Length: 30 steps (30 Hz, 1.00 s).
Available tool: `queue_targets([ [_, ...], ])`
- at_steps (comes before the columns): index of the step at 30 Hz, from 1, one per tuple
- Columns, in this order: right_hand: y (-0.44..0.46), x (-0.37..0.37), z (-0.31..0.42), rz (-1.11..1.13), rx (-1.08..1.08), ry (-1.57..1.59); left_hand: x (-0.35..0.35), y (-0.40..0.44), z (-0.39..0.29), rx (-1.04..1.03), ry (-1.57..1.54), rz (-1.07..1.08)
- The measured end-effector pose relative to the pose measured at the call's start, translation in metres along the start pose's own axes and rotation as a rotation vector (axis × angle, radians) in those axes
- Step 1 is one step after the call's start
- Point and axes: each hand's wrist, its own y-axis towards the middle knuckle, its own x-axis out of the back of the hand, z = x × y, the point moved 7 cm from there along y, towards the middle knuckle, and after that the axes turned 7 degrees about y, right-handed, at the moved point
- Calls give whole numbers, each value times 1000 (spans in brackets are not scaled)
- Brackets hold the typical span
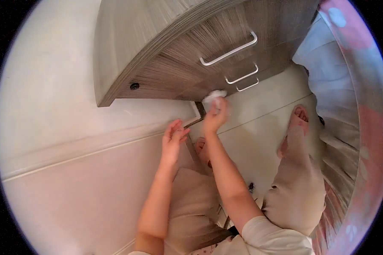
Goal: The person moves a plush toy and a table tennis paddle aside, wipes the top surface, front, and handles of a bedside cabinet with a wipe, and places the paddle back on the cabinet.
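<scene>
My right hand (216, 115) is raised near the foot of the wooden drawer cabinet (174, 68), its fingers curled round a white, blurred, crumpled thing (215, 97) that looks like a cloth or tissue. To its left, my left hand (174, 134) hangs in the air beside the wall, fingers apart and slightly bent, with nothing in it. Three pale metal handles run down the cabinet front, the largest handle (229, 52) at the top. A small black round lock or knob (134, 86) sits at the cabinet's left end.
A pale wall (72, 191) with a skirting ledge runs along the left. Below are the tiled floor (251, 127) and my feet in pink slippers (298, 121). Bedding or fabric (332, 76) hangs at the right. A small dark thing (251, 186) lies between my legs.
</scene>
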Motion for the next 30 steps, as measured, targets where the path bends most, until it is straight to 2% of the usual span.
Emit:
queue_targets([
  [1,9,19,-11,-196,-187,-12,-1,-1,-4,-17,-1,-5],
  [3,27,8,-9,-158,-180,97,-9,0,-8,-38,63,29],
  [5,20,-17,7,-314,-214,362,-12,-3,-11,-65,117,56],
  [8,-9,-33,40,-223,-181,120,-24,-2,-13,-145,60,109],
  [9,-26,-35,26,-242,-183,111,-21,-1,-9,-176,120,62],
  [11,-57,-58,-28,-21,-290,270,-16,1,-10,-209,182,33],
  [12,-52,-54,-34,-30,-288,265,-12,2,-8,-114,158,27],
  [13,-46,-46,-46,-103,-414,359,-9,3,-4,-17,134,17],
  [14,-38,-38,-50,-175,-544,456,-8,5,-2,-15,139,20],
  [16,12,-14,-32,-379,-533,531,-8,6,-2,-24,86,66],
  [18,68,11,-6,-492,-395,453,-14,2,-8,-46,120,71],
  [21,102,15,9,-522,-367,576,-19,1,-16,-54,121,98],
  [22,94,15,9,-495,-248,400,-22,0,-17,-38,91,113],
  [23,77,12,-8,-503,-241,400,-24,4,-15,-43,92,123],
  [25,40,-6,-30,-276,-381,378,-25,3,-13,-19,95,136],
  [28,15,-19,-19,-235,-411,450,-22,8,-10,-34,120,136],
  [30,33,-5,-1,-235,-439,445,-18,2,-9,-32,135,117],
])
